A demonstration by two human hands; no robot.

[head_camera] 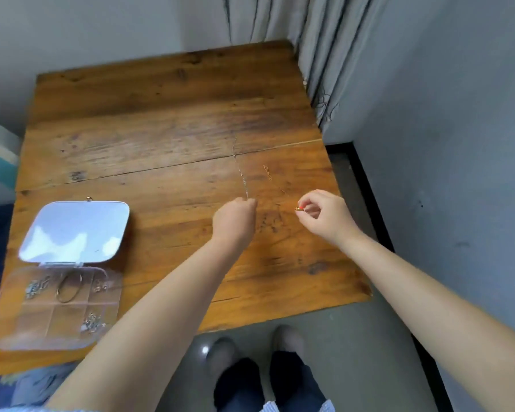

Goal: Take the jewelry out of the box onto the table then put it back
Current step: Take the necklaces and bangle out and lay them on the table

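A clear plastic jewelry box (0,325) stands open at the table's near left, its mirrored lid (75,227) flung back. Inside lie a bangle (69,288) and several small silver pieces (36,286) in separate compartments. My left hand (235,220) is closed on the near end of a thin silver chain (241,173) that stretches away across the wood. My right hand (324,214) pinches the near end of a fine gold chain (268,173) with a small red and gold piece (299,208) at my fingertips. Both chains lie side by side.
The wooden table (161,129) ends close on the right, where grey curtains (309,40) and a grey wall stand. My feet (262,370) show below the near edge on the grey floor. A crack runs across the tabletop.
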